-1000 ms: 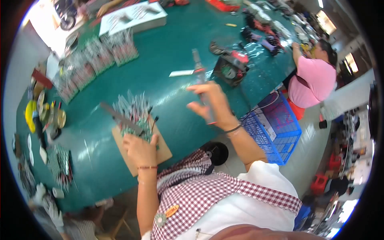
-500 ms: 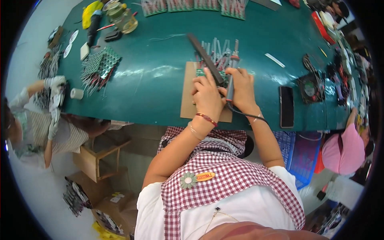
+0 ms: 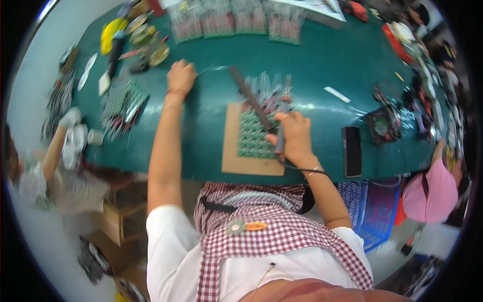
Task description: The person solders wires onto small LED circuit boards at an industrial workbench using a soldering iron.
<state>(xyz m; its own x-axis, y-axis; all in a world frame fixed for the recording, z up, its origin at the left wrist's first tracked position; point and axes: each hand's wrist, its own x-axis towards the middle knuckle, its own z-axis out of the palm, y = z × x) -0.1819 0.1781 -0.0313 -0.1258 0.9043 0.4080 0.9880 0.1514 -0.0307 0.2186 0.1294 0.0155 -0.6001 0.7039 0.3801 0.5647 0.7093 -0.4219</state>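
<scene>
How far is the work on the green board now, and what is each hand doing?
Done: the green board lies on its brown pad, wired parts standing along its far edge. In hand: the right hand holds a pen-like tool at the board; the left hand reaches out on the green table, pinching something thin. What is left cannot be told.

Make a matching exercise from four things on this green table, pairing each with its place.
1. flat brown cardboard sheet
2. black rectangular phone
3. left hand
4. right hand

a. far out on the table, fingers on a thin wire
b. under the green circuit boards
c. closed around a dark tool handle
d. near the table edge, right of the boards

Pairs: 1-b, 2-d, 3-a, 4-c
</scene>
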